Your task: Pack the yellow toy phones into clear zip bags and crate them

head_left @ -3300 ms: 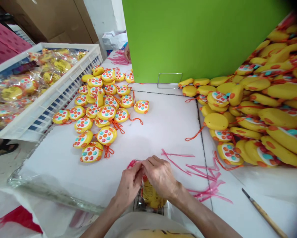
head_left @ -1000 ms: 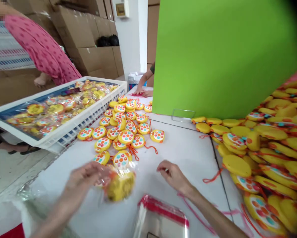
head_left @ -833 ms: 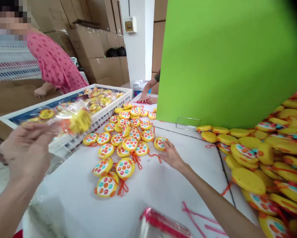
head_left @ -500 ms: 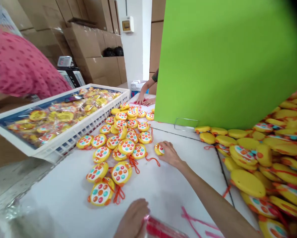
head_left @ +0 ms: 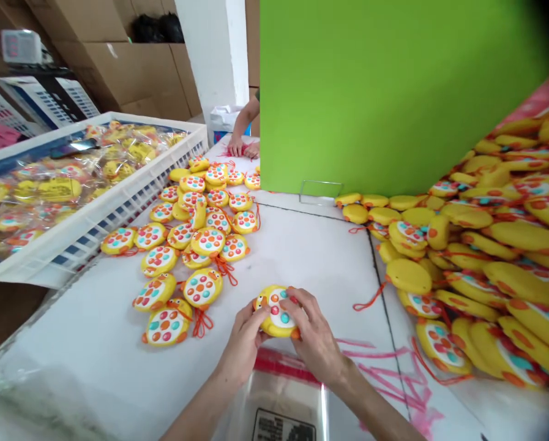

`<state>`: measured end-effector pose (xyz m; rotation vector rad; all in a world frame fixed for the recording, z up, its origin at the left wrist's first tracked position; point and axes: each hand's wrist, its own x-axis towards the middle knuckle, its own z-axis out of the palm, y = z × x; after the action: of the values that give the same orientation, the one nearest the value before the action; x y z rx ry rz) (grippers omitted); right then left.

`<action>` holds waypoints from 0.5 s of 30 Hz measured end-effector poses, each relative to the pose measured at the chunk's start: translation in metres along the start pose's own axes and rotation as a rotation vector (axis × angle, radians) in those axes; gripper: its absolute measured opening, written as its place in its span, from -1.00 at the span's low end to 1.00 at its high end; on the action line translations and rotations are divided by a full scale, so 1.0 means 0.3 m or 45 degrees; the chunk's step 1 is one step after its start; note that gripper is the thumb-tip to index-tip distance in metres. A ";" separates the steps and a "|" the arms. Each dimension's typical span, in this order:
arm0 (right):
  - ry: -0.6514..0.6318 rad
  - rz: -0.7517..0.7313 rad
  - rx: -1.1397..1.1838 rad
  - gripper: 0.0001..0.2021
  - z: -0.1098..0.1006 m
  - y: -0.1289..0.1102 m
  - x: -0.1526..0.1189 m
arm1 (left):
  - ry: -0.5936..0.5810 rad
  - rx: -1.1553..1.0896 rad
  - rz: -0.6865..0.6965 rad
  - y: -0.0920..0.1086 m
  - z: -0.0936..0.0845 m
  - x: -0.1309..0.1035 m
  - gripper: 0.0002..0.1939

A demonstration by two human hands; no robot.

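Between my two hands I hold a yellow duck-shaped button toy [head_left: 278,311], its white face with coloured buttons turned up. My left hand [head_left: 243,343] grips the toy's head end, thumb on top. My right hand [head_left: 317,334] closes round the other end, fingers over the buttons. Just below lies a clear plastic bag [head_left: 283,392] with a red strip along its top and a printed dark label. To the left, a group of similar duck toys [head_left: 202,288] with red cords is spread over the white tabletop [head_left: 100,343].
A white crate [head_left: 131,202] of bagged toys stands at the left. Loose duck toys are heaped on the right [head_left: 517,269], beside an upright green board [head_left: 370,98]. Another person's hands [head_left: 237,146] work at the far end. Pink marks [head_left: 393,380] show on the table.
My right hand has brought the duck toy toward me, and my left hand now grips it too. The bag lies under my hands. The view has shifted, and the person in pink has mostly left it.
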<state>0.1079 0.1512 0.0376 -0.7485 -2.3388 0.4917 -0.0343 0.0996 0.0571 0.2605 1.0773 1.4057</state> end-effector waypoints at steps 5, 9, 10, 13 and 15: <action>-0.036 -0.064 -0.066 -0.40 -0.002 -0.005 -0.057 | 0.016 -0.029 -0.071 0.008 -0.015 -0.021 -0.68; -0.050 -0.150 -0.086 -0.46 -0.008 -0.016 -0.076 | 0.019 0.004 -0.133 0.027 -0.006 -0.031 -0.67; -0.054 -0.158 -0.085 -0.48 -0.008 -0.020 -0.079 | -0.014 0.029 -0.133 0.031 -0.002 -0.035 -0.67; -0.059 -0.194 -0.069 -0.51 -0.006 -0.027 -0.092 | -0.070 0.105 -0.102 0.034 0.008 -0.051 -0.71; -0.042 -0.228 -0.070 -0.53 -0.007 -0.031 -0.102 | -0.072 0.135 -0.108 0.032 0.008 -0.058 -0.73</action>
<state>0.1253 0.1255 0.0301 -0.5529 -2.4308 0.3655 -0.0356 0.0875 0.0730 0.3260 1.1056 1.2607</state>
